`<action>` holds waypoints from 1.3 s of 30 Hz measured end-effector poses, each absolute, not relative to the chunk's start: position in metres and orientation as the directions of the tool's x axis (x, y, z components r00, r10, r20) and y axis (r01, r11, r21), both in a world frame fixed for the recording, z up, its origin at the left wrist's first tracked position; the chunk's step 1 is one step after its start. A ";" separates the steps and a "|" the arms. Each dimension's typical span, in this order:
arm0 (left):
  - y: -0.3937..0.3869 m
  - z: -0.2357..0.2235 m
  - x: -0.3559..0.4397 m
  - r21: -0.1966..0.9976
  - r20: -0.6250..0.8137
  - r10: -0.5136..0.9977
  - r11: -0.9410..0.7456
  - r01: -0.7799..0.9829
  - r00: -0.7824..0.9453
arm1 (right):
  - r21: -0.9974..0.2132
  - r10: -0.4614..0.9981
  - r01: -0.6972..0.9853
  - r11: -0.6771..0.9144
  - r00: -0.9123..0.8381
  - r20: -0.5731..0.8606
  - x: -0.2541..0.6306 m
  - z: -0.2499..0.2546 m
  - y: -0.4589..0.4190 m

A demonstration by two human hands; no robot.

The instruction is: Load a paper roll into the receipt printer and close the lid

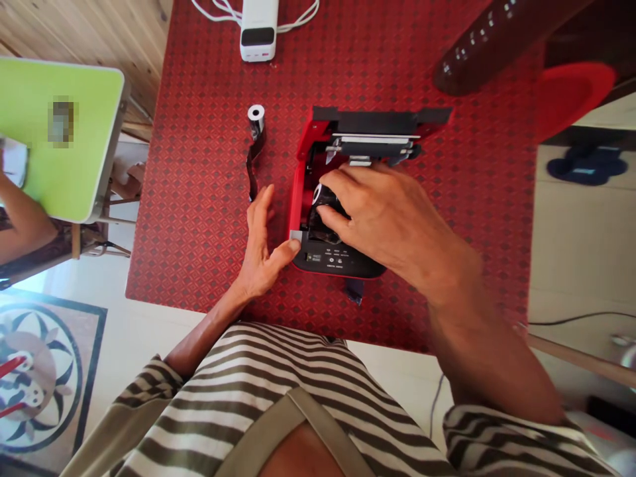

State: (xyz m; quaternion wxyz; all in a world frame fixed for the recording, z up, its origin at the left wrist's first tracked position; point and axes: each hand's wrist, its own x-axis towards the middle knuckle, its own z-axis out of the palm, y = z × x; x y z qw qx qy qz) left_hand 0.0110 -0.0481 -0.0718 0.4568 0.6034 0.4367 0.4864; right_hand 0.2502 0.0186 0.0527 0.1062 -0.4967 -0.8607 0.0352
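Observation:
A red and black printer [342, 259] stands with its lid raised on the red patterned table. My right hand [387, 212] reaches into its bay, fingers and thumb closed around a black roll [325, 196] with a white core end. Part of that roll is hidden by the hand. At the printer's front left corner, the thumb of my left hand [261, 248] touches the casing; the other fingers are stretched out and hold nothing. Left of the printer lies another small roll [256, 118], white at the end, with a dark strip trailing toward my left hand.
A white power bank [259, 30] with white cables lies at the table's far edge. A dark brown tubular object [472, 56] reaches in from the upper right. At left, another person's arm [22, 218] rests by a green table [94, 159].

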 end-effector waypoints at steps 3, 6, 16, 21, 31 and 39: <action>-0.049 -0.076 0.006 0.949 0.222 0.963 -0.249 0.196 0.151 | -0.245 0.857 0.822 0.515 -0.487 0.167 0.257 0.062 0.012; -0.050 -0.076 0.003 0.910 0.233 0.960 -0.271 0.314 0.154 | -0.398 0.844 0.745 0.536 -0.482 0.235 0.274 0.083 -0.005; -0.046 -0.076 0.002 0.891 0.285 0.949 -0.315 0.328 0.136 | -0.705 0.713 0.640 0.306 0.336 0.615 0.375 0.034 0.000; -0.044 -0.075 0.003 0.888 0.316 0.941 -0.340 0.310 0.124 | -0.809 0.617 0.576 0.118 0.596 0.514 0.369 -0.047 0.024; -0.037 -0.071 0.001 0.905 0.318 0.933 -0.352 0.241 0.169 | -0.853 0.834 0.521 0.031 0.457 0.309 0.314 -0.064 -0.020; -0.035 -0.075 -0.002 0.910 0.304 0.936 -0.341 0.238 0.179 | -0.890 0.915 0.453 0.040 0.342 0.215 0.335 -0.059 -0.035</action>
